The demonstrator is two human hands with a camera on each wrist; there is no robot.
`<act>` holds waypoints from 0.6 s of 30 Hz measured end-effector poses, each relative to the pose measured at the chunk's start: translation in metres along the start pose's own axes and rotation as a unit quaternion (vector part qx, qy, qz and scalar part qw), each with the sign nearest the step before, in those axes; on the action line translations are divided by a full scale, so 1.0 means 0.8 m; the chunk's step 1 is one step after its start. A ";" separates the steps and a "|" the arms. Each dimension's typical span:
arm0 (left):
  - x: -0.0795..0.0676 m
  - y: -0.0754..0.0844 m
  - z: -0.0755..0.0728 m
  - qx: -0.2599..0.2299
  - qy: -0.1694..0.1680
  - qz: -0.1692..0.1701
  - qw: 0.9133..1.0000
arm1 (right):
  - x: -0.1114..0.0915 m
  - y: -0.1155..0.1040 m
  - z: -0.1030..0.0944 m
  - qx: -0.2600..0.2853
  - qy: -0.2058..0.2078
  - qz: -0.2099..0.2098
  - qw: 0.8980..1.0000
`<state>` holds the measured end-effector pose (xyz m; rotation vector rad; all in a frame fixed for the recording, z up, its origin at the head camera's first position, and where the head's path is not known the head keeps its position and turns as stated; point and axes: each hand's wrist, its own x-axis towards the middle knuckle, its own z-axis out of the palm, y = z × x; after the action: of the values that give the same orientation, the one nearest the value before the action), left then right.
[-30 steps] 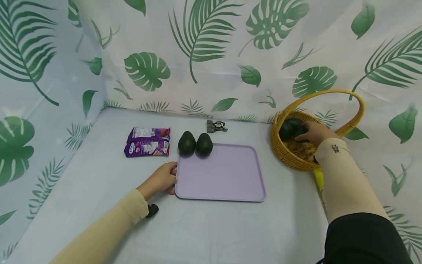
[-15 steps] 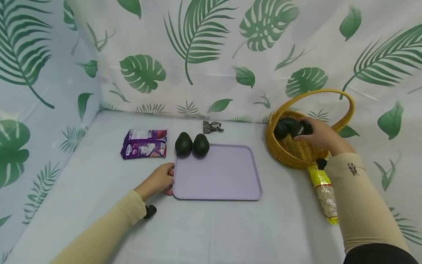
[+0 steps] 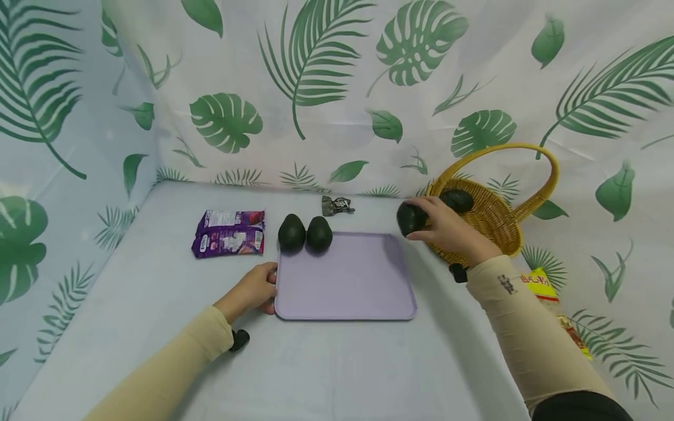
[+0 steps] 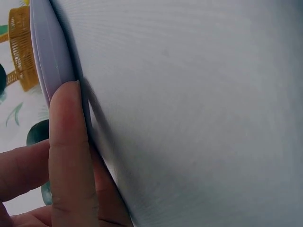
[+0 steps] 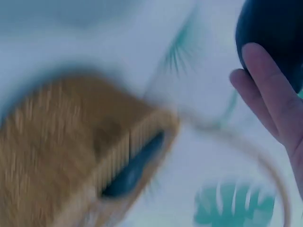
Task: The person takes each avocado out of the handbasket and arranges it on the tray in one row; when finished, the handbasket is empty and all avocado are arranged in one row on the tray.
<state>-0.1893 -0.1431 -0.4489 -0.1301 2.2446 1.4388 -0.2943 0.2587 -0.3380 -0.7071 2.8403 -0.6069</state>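
My right hand (image 3: 439, 225) grips a dark avocado (image 3: 410, 218) (image 5: 272, 33) in the air between the wicker basket (image 3: 492, 225) (image 5: 61, 156) and the lilac tray (image 3: 347, 292). Another avocado (image 3: 457, 200) (image 5: 135, 165) still lies inside the basket. Two avocados (image 3: 292, 233) (image 3: 319, 233) stand side by side at the tray's far left corner. My left hand (image 3: 253, 289) holds the tray's left edge (image 4: 52, 56), with the fingers (image 4: 71, 156) pressed along its rim.
A purple snack packet (image 3: 229, 233) lies left of the tray. A small dark wrapper (image 3: 337, 204) sits by the leaf-print backdrop. A yellow packet (image 3: 553, 304) lies on the table right of my right forearm, in front of the basket.
My right hand has lifted an avocado out of the basket and carried it left toward the tray. The left hand has stayed on the tray's edge.
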 end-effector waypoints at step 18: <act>-0.009 0.004 0.006 -0.013 0.012 0.008 1.000 | 0.086 -0.068 0.132 -0.011 -0.039 -0.080 0.996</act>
<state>-0.1822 -0.1385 -0.4450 -0.1373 2.2514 1.4827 -0.3066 0.1454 -0.4146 -0.9477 2.7419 -0.5572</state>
